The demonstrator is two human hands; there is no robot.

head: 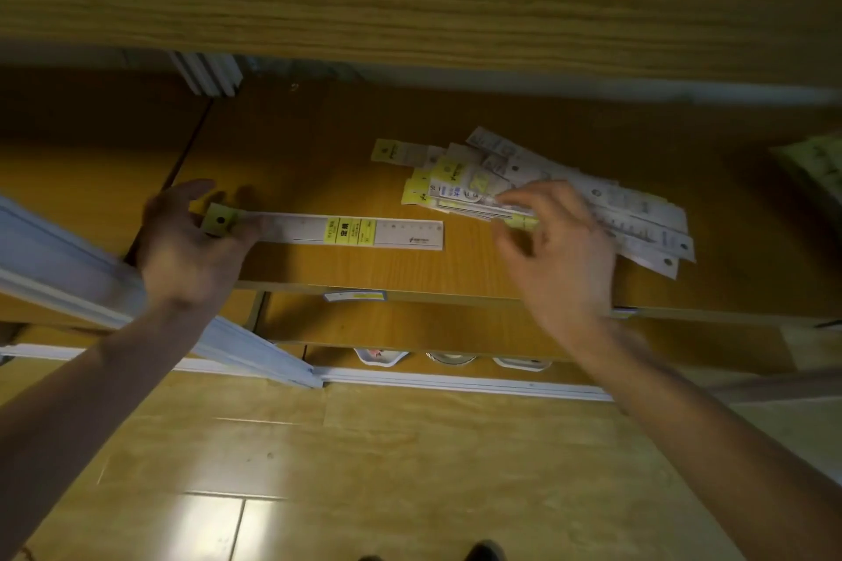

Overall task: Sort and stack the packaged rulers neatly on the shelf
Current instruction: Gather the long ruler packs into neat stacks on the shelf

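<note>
Wood-grain shelf (319,141) carries one flat packaged ruler (337,231), its long axis running 9 to 3 o'clock. Left hand (191,241) pinches its yellow header tab at the 9 o'clock end. Right hand (553,241) hovers nearer the loose pile of packaged rulers (592,196) at 2 o'clock, fingers loosely curled; whether it grips anything, I cannot tell.
</note>
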